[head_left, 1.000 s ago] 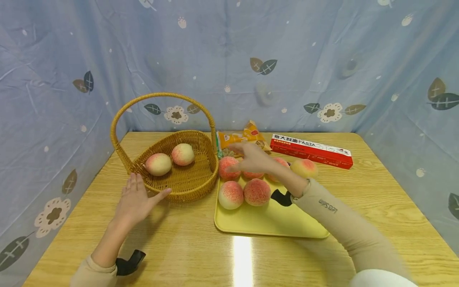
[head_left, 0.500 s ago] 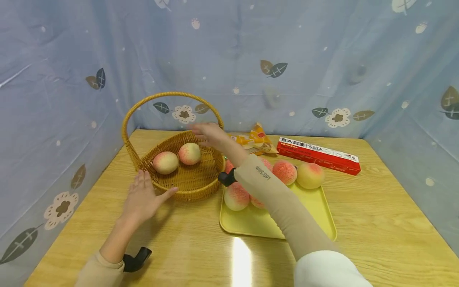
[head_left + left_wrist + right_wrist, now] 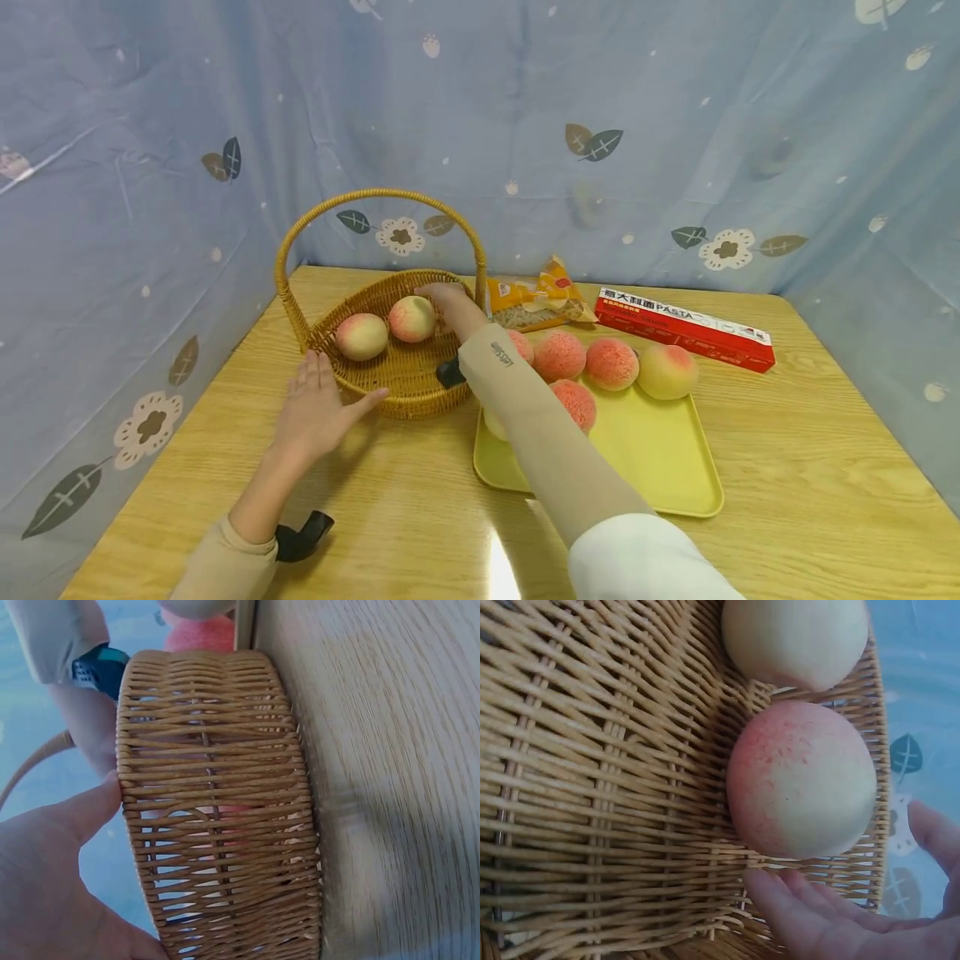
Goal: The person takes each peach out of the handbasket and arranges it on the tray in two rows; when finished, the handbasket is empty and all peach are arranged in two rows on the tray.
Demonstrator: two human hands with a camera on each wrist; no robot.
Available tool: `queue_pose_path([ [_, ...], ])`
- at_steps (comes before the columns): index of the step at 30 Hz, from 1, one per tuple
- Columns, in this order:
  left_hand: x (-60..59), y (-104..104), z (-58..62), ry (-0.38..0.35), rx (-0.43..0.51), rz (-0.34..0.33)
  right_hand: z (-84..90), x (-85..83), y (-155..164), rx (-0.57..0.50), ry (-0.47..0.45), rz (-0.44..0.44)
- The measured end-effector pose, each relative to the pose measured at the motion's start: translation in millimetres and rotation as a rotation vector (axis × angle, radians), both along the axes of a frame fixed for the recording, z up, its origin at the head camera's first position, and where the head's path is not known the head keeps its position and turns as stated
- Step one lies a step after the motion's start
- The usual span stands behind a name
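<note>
Two pale pink-blushed peaches, one nearer the left (image 3: 362,337) and one nearer the middle (image 3: 412,319), lie in a wicker basket (image 3: 408,406) with a tall hoop handle. My right hand (image 3: 452,308) reaches into the basket beside the middle peach. In the right wrist view, its fingers (image 3: 795,907) extend just below that peach (image 3: 802,780), and the thumb stands apart from it. At the basket's front left, my left hand (image 3: 315,412) has its fingers spread. The left wrist view shows the left thumb (image 3: 97,806) touching the wicker rim (image 3: 124,750).
Several redder peaches, one of them yellow (image 3: 667,372), sit on a yellow tray (image 3: 652,467) right of the basket, partly hidden by my right sleeve. Behind stand an orange pasta bag (image 3: 536,300) and a red pasta box (image 3: 686,329). A blue curtain (image 3: 480,108) surrounds the table.
My right hand has swept left from above the tray into the basket, down beside the middle peach. The left hand has stayed by the rim. The head view has shifted slightly.
</note>
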State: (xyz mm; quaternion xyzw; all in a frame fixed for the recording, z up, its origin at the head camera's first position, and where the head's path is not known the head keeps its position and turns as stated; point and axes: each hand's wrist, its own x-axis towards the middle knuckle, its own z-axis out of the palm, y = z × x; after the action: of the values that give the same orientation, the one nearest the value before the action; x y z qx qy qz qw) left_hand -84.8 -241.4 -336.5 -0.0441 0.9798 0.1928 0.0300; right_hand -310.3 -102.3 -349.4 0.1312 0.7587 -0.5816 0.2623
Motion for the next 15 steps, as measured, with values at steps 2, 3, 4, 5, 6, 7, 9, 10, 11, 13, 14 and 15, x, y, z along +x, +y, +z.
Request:
queue_pose_path([
  [2, -0.3, 1, 0.6, 0.002, 0.0, 0.001, -23.0, -19.9, -2, -0.005, -0.032, 0.039],
  [3, -0.2, 1, 0.8, 0.003, 0.0, 0.001, -23.9, -19.2, -2, -0.006, -0.04, 0.067],
  [4, -0.2, 2, 0.7, 0.003, -0.001, 0.0, -35.5, -29.1, -3, -0.021, -0.05, 0.102],
  [5, 0.0, 2, 0.9, 0.004, -0.002, 0.0, -35.4, -27.3, -2, -0.036, -0.065, 0.13],
  [6, 0.1, 2, 0.9, 0.003, 0.0, 0.002, -39.0, -29.1, -2, -0.043, -0.077, 0.147],
  [7, 0.2, 3, 1.0, 0.001, 0.003, 0.004, -39.4, -27.2, -2, -0.048, -0.077, 0.166],
  [9, 0.4, 3, 1.1, -0.001, 0.006, 0.007, -42.4, -26.1, -1, -0.067, -0.071, 0.176],
  [10, 0.4, 3, 1.1, -0.003, 0.009, 0.01, -54.7, -36.0, -2, -0.092, -0.073, 0.183],
  [11, 0.4, 3, 1.3, -0.004, 0.012, 0.012, -54.1, -34.6, -1, -0.1, -0.071, 0.178],
  [13, 0.5, 3, 1.6, -0.005, 0.014, 0.014, -56.1, -34.4, 0, -0.096, -0.05, 0.169],
  [14, 0.6, 2, 1.8, -0.005, 0.012, 0.016, -54.2, -33.0, 0, -0.1, -0.048, 0.162],
  [15, 0.7, 2, 2.0, -0.005, 0.015, 0.019, -49.2, -28.3, 1, -0.092, -0.045, 0.146],
])
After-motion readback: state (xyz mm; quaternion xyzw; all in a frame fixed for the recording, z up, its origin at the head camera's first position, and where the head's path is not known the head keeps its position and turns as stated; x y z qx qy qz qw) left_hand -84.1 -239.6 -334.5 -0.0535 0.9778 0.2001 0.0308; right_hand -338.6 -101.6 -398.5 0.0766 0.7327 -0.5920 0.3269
